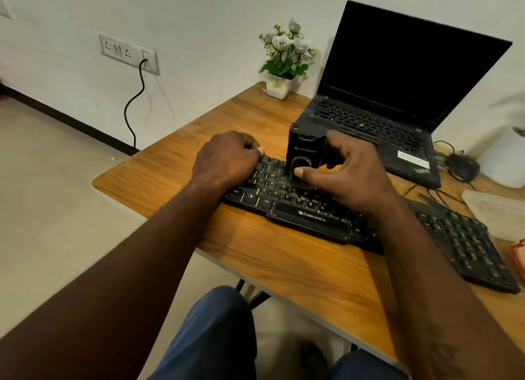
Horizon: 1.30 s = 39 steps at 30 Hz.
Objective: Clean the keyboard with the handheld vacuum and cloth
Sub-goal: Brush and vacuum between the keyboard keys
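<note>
Right hand [349, 175] grips vacuum [305, 152], upright on keyboard [309, 214]

One table [170, 175] carries one keyboard [309, 216], one laptop [397, 75], one handheld vacuum [305, 148], one mouse [462, 167] and one pot of flowers [279, 87]. Two hands are seen, a left hand [227, 160] and a right hand [353, 177]

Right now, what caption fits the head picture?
Right hand holds handheld vacuum on Zebronics keyboard; left hand holds its corner.

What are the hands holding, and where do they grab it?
The right hand grips the black handheld vacuum low on its body, thumb in front. The left hand rests curled on the left end of the keyboard.
</note>
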Tool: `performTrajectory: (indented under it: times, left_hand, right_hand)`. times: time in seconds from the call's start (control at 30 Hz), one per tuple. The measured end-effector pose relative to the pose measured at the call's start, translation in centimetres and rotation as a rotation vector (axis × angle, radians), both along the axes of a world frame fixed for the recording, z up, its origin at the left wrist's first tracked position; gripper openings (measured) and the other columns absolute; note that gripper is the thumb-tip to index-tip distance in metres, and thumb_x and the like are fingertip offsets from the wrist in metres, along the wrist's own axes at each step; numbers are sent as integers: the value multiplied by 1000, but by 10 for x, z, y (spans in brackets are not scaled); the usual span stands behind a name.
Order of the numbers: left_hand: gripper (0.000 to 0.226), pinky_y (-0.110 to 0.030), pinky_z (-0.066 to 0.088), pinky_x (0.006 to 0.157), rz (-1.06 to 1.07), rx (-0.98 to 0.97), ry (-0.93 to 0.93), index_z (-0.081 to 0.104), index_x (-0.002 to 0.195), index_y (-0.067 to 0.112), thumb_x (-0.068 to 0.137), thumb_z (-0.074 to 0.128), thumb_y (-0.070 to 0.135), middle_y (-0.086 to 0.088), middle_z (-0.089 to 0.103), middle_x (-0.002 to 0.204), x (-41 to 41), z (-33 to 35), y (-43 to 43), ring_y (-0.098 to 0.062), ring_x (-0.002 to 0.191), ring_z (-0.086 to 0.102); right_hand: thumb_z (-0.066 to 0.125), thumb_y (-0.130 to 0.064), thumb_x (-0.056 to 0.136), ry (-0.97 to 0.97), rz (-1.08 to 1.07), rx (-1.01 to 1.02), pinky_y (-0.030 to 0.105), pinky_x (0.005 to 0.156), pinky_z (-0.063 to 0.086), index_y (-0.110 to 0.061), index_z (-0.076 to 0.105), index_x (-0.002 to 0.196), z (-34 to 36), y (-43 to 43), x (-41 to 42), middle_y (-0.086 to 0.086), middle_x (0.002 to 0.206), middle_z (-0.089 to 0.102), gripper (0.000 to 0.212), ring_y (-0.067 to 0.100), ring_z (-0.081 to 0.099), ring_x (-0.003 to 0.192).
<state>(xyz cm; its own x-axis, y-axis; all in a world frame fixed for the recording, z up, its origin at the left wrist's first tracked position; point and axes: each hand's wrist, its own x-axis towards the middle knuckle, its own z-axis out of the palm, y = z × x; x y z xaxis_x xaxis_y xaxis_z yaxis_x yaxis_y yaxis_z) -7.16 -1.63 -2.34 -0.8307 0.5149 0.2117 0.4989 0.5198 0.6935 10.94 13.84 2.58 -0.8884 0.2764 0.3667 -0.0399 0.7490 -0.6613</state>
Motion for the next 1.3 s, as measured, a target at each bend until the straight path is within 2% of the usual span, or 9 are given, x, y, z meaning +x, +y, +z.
performTrajectory:
  times: [0.07, 0.23, 0.4, 0.57, 0.8, 0.93, 1.03, 1.17, 1.3]
  left_hand:
    - [22, -32, 47, 74, -2, -3, 1, 75, 93, 34, 97, 60, 49, 15, 71, 91, 1, 1, -1, -7, 86, 63]
    - [21, -32, 49, 76, 1, 2, -21, 75, 91, 34, 96, 61, 50, 15, 71, 91, 1, 1, -1, -7, 87, 63]
    - [21, -33, 51, 79, 3, -11, -23, 75, 93, 35, 96, 61, 50, 16, 71, 90, 0, 2, 0, -8, 86, 64]
    - [21, -33, 50, 78, -4, -2, -3, 76, 94, 34, 96, 61, 48, 15, 71, 91, 2, 2, -1, -10, 87, 64]
    - [21, -34, 49, 79, -4, -24, 3, 75, 95, 34, 96, 61, 50, 13, 71, 96, 0, 2, 1, -13, 91, 64]
    - [22, -33, 45, 76, -3, -19, 5, 75, 96, 35, 97, 60, 50, 14, 71, 94, 0, 1, 1, -12, 89, 63]
    - [22, -33, 48, 75, -4, -18, -3, 75, 95, 34, 97, 60, 50, 14, 71, 92, 0, 1, 0, -10, 87, 63]
    - [22, -32, 48, 76, -4, -15, 4, 75, 94, 34, 96, 60, 50, 14, 71, 92, 0, 1, 0, -11, 87, 64]
    - [22, -32, 47, 76, -2, -16, 2, 74, 94, 35, 96, 60, 51, 14, 71, 96, 0, 1, 1, -11, 90, 64]
  right_hand:
    - [87, -22, 81, -6, 11, 42, 18, 76, 55, -21, 71, 116, -1, -2, -3, -9, 102, 74, 38, 4, 70, 93]
    - [86, -19, 81, -102, -104, 26, 39, 84, 62, -27, 65, 130, 8, 30, 23, -9, 108, 73, 54, 15, 71, 96]
    - [84, -29, 81, 45, -161, 71, 12, 71, 55, -31, 60, 129, 4, 12, 31, -20, 104, 67, 54, -12, 65, 94]
    - [79, -39, 82, 70, 27, 204, 32, 76, 60, -16, 70, 118, -10, -16, 17, -8, 103, 73, 44, 8, 70, 95]
    - [86, -20, 78, 7, -161, 114, -1, 77, 45, -23, 61, 134, -1, 25, 52, -24, 107, 64, 61, -23, 59, 98]
    - [85, -24, 80, 82, -199, 100, 1, 74, 47, -22, 62, 131, -8, 11, 48, -24, 105, 63, 56, -23, 60, 95]
    - [81, -40, 80, 128, -100, 152, 14, 77, 56, -19, 65, 127, -16, -19, 27, -14, 107, 70, 54, -6, 67, 100]
    - [82, -37, 82, 98, -20, 186, 23, 82, 60, -14, 69, 128, -14, -23, 17, -8, 110, 74, 53, 3, 70, 101]
    - [86, -25, 77, 2, -80, 56, 7, 78, 53, -35, 61, 129, 0, 7, 42, -23, 106, 68, 58, -16, 65, 98]
